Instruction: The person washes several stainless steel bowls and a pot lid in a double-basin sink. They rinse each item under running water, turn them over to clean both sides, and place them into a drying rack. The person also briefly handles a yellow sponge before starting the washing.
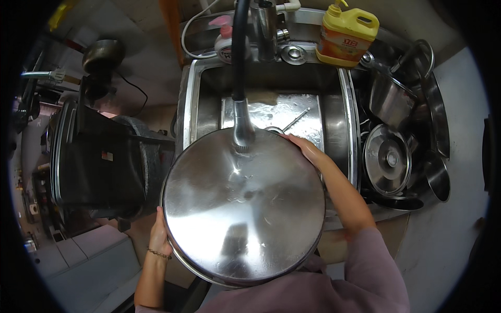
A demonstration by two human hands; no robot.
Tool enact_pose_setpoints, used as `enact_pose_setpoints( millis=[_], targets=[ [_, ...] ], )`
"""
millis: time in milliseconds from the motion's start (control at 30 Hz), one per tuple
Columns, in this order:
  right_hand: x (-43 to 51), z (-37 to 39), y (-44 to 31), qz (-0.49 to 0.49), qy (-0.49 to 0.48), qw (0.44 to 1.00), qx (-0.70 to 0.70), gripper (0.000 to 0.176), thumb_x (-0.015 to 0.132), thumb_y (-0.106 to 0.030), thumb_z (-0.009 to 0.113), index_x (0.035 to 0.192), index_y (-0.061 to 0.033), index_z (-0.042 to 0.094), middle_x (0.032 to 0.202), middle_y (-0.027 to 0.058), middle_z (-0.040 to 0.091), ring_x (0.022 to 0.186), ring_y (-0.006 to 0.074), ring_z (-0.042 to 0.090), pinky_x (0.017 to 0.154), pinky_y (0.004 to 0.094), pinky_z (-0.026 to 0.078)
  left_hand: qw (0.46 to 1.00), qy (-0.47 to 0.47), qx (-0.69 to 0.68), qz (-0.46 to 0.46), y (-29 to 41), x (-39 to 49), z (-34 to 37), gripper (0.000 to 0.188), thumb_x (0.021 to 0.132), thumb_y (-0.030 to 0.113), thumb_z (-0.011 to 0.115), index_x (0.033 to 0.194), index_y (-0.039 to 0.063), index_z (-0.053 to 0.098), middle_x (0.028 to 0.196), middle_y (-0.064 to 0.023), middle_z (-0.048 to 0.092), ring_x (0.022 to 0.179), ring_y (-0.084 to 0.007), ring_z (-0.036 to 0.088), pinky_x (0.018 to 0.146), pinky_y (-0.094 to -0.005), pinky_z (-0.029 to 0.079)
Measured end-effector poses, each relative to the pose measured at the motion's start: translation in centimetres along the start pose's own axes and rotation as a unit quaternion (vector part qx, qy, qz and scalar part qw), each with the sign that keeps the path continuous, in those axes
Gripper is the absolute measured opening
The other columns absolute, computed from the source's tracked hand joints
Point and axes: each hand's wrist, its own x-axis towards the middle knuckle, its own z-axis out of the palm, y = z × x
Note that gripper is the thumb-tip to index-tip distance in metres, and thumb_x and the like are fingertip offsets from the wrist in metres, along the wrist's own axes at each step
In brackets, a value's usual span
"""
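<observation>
A large, round, shiny steel base, apparently the underside of a stainless-steel pot (242, 219), fills the space before my body. My left hand (160, 236), with a beaded bracelet at the wrist, holds its left edge, the fingers mostly hidden behind it. At the upper right edge my right hand (307, 150) grips the pot, its fingertips partly out of sight. The faucet's spray head (242, 121), on a black hose (239, 51), hangs over the pot's far edge. Wet marks show on the metal. Behind lies the steel sink (332, 117), with a thin rod (296, 119) inside.
A yellow detergent jug (346, 37) and a pink-topped pump bottle (225, 43) stand on the sink's back ledge beside a drain strainer (293, 54). Steel pots (391, 99) and a lid (387, 158) crowd the right side. Dark bins or trays (98, 164) stand left.
</observation>
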Motion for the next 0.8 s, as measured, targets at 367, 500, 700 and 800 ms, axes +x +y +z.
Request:
enact_pose_setpoints(
  millis=[367,500,700,800],
  targets=[
    [-7.7,-1.1,4.3,-0.041,0.112,0.986,-0.115,0.056,0.096,-0.042,0.039,0.131,0.0021,0.044,0.132,0.0137,0.047,0.123,0.0214,0.042,0.104,0.0302,0.030,0.991,0.057,-0.073,0.096,-2.7,0.6,-1.7,0.056,0.094,0.049,0.040,0.123,0.002,0.048,0.118,-0.0109,0.056,0.104,-0.0213,0.056,0.086,-0.0331,0.048],
    [-9.3,-0.9,6.5,-0.043,0.067,0.991,-0.107,0.056,0.096,-0.041,0.040,0.131,0.0027,0.043,0.128,0.0133,0.049,0.116,0.0219,0.046,0.100,0.0308,0.033,0.985,0.072,-0.082,0.133,-2.1,-0.3,-1.7,0.056,0.094,0.050,0.039,0.123,0.003,0.047,0.119,-0.0098,0.055,0.105,-0.0213,0.055,0.086,-0.0336,0.048],
    [-1.4,3.4,7.0,-0.122,0.103,0.987,-0.033,0.063,0.093,-0.045,0.043,0.133,0.0034,0.038,0.130,0.0165,0.047,0.118,0.0245,0.044,0.101,0.0299,0.032,0.959,0.180,-0.115,0.188,-3.4,-5.4,1.0,0.066,0.091,0.057,0.039,0.129,0.003,0.043,0.127,-0.0102,0.048,0.114,-0.0238,0.048,0.094,-0.0346,0.041],
    [2.0,5.2,6.5,-0.122,0.148,0.978,-0.080,0.069,0.092,-0.050,0.043,0.134,0.0038,0.035,0.132,0.0179,0.045,0.121,0.0240,0.042,0.101,0.0295,0.031,0.947,0.193,-0.151,0.205,-4.7,-7.3,2.3,0.074,0.089,0.062,0.038,0.136,0.006,0.033,0.137,-0.0120,0.036,0.124,-0.0260,0.037,0.101,-0.0369,0.034]
  ],
)
